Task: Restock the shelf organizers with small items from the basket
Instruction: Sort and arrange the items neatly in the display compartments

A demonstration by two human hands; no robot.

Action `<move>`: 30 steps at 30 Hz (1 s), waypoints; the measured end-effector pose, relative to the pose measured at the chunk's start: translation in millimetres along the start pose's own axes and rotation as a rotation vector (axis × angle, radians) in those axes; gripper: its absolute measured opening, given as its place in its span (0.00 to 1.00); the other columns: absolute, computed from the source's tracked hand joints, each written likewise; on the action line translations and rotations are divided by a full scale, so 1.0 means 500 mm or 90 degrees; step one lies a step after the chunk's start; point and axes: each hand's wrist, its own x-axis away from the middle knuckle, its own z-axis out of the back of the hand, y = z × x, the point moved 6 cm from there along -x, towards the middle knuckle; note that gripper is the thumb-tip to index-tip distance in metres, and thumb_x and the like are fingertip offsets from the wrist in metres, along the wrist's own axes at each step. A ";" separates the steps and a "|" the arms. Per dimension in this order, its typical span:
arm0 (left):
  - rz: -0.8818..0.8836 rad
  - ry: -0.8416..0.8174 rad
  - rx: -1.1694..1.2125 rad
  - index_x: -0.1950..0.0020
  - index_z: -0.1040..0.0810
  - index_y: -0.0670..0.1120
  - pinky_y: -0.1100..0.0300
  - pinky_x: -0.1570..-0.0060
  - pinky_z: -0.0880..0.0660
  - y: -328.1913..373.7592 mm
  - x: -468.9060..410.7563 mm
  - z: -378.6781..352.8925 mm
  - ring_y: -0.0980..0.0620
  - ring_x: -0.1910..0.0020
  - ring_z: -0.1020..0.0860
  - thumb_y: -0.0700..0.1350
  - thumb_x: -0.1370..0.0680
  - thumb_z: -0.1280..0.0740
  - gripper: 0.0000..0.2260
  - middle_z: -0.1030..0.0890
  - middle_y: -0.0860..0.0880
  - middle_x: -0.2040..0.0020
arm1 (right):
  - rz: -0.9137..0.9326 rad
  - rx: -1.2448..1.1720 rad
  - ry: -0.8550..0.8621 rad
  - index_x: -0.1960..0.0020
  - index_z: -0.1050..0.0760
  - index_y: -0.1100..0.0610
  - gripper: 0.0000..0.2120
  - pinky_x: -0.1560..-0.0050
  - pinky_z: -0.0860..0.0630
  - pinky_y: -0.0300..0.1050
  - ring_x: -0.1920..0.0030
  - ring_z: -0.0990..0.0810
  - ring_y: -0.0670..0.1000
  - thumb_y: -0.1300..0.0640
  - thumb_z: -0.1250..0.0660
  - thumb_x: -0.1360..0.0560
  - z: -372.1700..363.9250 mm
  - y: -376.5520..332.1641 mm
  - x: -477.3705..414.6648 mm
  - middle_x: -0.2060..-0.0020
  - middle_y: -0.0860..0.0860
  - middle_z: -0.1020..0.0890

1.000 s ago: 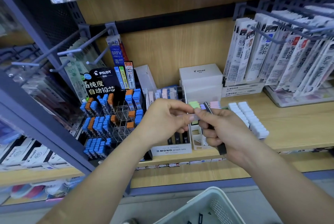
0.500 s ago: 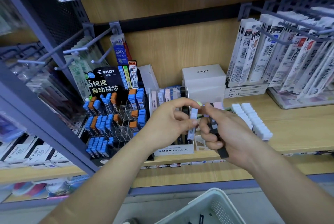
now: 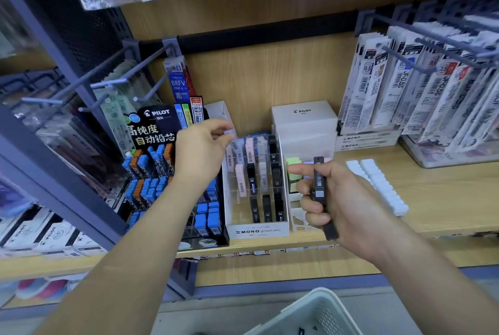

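hands have split apart now: my left hand [image 3: 199, 151] has gone up and left, fingers pinching a slim pale plastic case [image 3: 229, 132] over the back left slot of the clear organizer [image 3: 256, 230] on the wooden shelf [image 3: 432, 199]. my right hand [image 3: 343, 207] hangs back, fingers clenched round flat black cases [image 3: 320, 188], index finger straight. the perforated basket [image 3: 310, 313] sits below.

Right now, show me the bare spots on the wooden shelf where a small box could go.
Bare wood runs along the shelf right of the white block rows, in front of the clear tray. Left of the rows it is crowded: the MONO organizer and Pilot lead display stand side by side.
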 end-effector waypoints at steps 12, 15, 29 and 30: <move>-0.222 -0.057 -0.290 0.46 0.16 0.49 0.54 0.54 0.26 0.008 0.003 -0.060 0.46 0.52 0.25 0.45 0.22 0.33 0.08 0.16 0.48 0.57 | -0.011 0.062 -0.018 0.43 0.21 0.60 0.11 0.79 0.42 0.37 0.72 0.31 0.49 0.58 0.36 0.22 -0.002 -0.004 0.013 0.63 0.53 0.28; -0.237 -0.009 -0.296 0.50 0.15 0.47 0.51 0.53 0.26 0.010 0.001 -0.051 0.44 0.53 0.26 0.44 0.24 0.30 0.06 0.16 0.48 0.58 | 0.015 0.083 -0.032 0.42 0.22 0.61 0.10 0.80 0.40 0.35 0.72 0.29 0.49 0.58 0.37 0.21 -0.004 -0.003 0.021 0.63 0.53 0.28; -0.183 -0.035 -0.435 0.45 0.18 0.56 0.57 0.59 0.50 -0.014 0.003 -0.072 0.52 0.46 0.29 0.48 0.20 0.37 0.09 0.17 0.55 0.52 | 0.021 0.133 -0.049 0.45 0.20 0.61 0.11 0.81 0.43 0.33 0.75 0.35 0.45 0.60 0.40 0.19 0.004 -0.009 0.028 0.70 0.52 0.28; -0.181 -0.037 -0.435 0.43 0.20 0.56 0.57 0.57 0.50 -0.014 0.003 -0.073 0.52 0.45 0.28 0.49 0.20 0.37 0.10 0.17 0.55 0.51 | 0.030 0.143 -0.048 0.46 0.20 0.62 0.09 0.81 0.43 0.33 0.75 0.34 0.45 0.63 0.39 0.20 0.003 -0.009 0.027 0.70 0.52 0.28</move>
